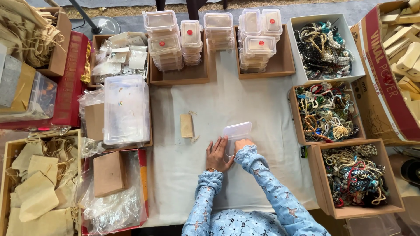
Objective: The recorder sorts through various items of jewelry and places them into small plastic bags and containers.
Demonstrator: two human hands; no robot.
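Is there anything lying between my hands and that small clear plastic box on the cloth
Nothing visible does. Both the left hand and the right hand are already at the clear plastic box on the white cloth. The small beige pouch lies apart, to one side.

bare cloth [245, 100] mid-table, small pouch [187, 126] left, bead boxes [326, 112] right
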